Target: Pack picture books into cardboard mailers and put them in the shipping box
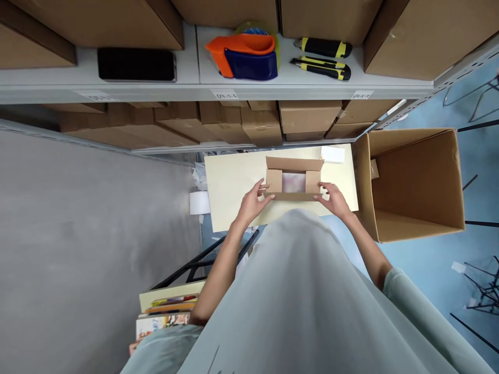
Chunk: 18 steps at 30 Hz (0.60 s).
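Observation:
A small cardboard box [275,181] lies on the cream tabletop in front of me. Its two end flaps are folded inward and its long back flap stands up. Between the end flaps shows a pale, shiny, purplish content [293,182] that I cannot identify. My left hand [253,201] holds the box's left end, its thumb at the front flap's corner and its fingers at the end flap. At the right end, my right hand [332,199] holds the box in a similar way, thumb by the front edge and fingers on the side.
A large open carton [419,182] stands right of the table [237,179]. A white box [332,154] lies at the table's back right. On the shelf ahead are a dark phone [136,64], an orange-blue tape dispenser [249,59] and cutter knives [323,68]. Cartons fill the shelves.

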Tool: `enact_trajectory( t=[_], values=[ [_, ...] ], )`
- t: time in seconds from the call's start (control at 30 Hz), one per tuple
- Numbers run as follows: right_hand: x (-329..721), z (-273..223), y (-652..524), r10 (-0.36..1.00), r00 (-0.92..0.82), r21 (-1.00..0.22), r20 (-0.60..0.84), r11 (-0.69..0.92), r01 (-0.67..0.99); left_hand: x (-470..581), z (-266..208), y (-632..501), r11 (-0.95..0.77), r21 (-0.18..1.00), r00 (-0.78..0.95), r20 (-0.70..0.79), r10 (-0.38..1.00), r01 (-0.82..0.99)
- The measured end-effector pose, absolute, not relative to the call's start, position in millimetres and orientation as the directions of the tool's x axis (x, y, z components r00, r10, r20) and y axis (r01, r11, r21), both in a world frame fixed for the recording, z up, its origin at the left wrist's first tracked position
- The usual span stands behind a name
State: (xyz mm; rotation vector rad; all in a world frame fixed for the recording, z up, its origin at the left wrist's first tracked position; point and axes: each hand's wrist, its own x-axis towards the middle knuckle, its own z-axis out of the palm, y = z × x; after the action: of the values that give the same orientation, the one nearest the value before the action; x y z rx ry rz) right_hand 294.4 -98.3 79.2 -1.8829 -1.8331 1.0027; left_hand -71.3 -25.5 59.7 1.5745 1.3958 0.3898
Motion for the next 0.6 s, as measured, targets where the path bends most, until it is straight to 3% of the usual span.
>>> enact_trajectory(
  t=[0.13, 0.43, 0.6],
  values=[
    [293, 63, -66, 0.962, 0.097, -0.673, -0.256, -0.249, 0.697, -58, 50, 4, 0.06, 0.758, 0.222, -0.264, 0.939, 0.649],
    [299, 72, -63, 0.956, 0.041, -0.713, -0.289, -0.244, 0.658, -53, 69, 14, -0.159, 0.733, 0.413, -0.18, 0.893, 0.662],
    [290, 67, -82, 0.939, 0.018, -0.732, -0.344, -0.28, 0.621, -55, 55, -14, -0.008, 0.772, 0.319, -0.253, 0.913, 0.635]
  ],
)
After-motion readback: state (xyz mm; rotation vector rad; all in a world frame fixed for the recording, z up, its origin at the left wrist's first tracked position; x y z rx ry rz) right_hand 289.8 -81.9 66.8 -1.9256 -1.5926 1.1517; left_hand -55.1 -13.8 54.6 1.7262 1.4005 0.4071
